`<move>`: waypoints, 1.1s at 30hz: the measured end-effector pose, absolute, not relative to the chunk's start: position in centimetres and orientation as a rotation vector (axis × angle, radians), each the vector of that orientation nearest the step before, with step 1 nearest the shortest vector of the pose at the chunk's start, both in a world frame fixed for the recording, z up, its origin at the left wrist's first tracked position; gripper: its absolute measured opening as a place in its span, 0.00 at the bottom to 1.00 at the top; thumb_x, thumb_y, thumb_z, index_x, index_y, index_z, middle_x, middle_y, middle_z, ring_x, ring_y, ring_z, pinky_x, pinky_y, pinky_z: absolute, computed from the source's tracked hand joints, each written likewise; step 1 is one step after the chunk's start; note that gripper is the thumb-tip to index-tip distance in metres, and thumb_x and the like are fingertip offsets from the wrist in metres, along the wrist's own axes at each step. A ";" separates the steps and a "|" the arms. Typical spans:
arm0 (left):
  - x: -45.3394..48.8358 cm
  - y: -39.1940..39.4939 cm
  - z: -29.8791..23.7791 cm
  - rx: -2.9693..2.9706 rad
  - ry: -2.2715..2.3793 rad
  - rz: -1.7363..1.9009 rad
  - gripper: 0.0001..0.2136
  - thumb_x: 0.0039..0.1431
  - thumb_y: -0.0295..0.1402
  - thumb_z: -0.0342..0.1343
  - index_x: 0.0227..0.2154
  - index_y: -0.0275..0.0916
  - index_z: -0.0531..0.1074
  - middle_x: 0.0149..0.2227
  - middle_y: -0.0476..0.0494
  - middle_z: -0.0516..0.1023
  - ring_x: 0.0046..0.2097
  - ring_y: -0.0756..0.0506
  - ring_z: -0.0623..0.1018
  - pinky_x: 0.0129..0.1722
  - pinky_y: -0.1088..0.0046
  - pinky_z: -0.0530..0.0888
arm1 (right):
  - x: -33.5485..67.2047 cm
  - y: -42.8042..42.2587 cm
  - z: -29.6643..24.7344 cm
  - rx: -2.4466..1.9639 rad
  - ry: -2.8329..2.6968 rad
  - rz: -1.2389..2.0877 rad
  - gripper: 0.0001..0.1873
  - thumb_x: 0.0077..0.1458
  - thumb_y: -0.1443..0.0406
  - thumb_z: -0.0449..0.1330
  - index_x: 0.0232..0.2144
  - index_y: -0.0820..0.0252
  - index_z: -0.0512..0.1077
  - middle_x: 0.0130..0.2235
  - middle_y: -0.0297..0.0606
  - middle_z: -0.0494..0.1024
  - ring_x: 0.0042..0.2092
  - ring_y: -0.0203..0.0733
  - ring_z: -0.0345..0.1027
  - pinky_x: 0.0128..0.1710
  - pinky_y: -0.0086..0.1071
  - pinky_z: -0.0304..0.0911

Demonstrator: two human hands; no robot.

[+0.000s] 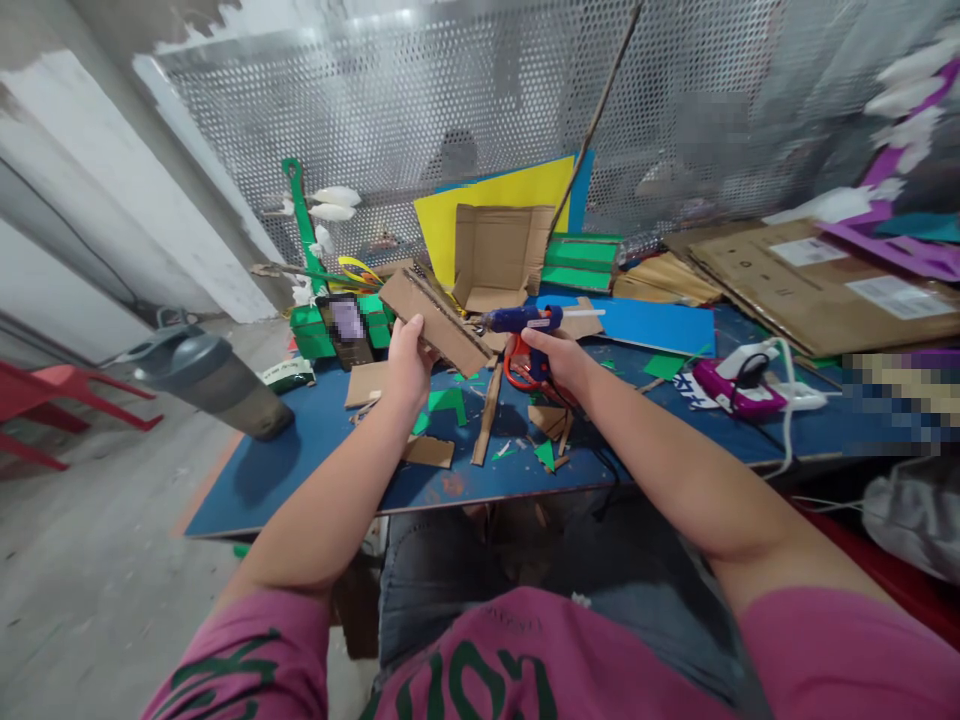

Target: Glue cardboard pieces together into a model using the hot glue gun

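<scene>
My left hand (410,357) grips a brown cardboard strip (437,322), tilted down to the right above the table. In my right hand (559,360) is a blue hot glue gun (523,319) with a white glue stick poking out of its back. Its nozzle points left, close to the right part of the strip; I cannot tell whether it touches. Orange-handled scissors (517,368) show just below the glue gun. Behind both hands stands an open cardboard box (501,255), leaning near a yellow sheet (442,225).
Cardboard and green scraps (448,403) litter the blue table (300,480). A grey tumbler (217,385) stands at the left, a phone (346,330) leans on a green box, and a purple power strip (739,385) with cables lies right. Flattened cardboard (795,290) is stacked far right.
</scene>
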State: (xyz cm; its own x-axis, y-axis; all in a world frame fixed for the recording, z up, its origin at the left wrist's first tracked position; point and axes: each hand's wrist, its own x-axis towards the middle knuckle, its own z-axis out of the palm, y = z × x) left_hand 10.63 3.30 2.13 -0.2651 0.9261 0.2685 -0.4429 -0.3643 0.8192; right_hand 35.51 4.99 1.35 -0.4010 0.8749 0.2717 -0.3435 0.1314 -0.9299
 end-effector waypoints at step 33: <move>10.6 3.5 2.0 0.896 0.888 1.681 0.24 0.58 0.54 0.72 0.50 0.45 0.81 0.53 0.44 0.87 0.53 0.40 0.86 0.42 0.69 0.82 | 35.4 4.8 1.7 -0.601 -1.402 1.486 0.24 0.53 0.45 0.76 0.33 0.60 0.83 0.27 0.36 0.79 0.24 0.35 0.65 0.23 0.31 0.59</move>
State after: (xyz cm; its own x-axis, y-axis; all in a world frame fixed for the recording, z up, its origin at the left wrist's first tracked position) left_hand 10.59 3.54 2.04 -0.2325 0.9611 0.1492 -0.4187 -0.2373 0.8766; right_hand 35.36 4.75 1.72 -0.4082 0.8761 0.2565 -0.3075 0.1326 -0.9423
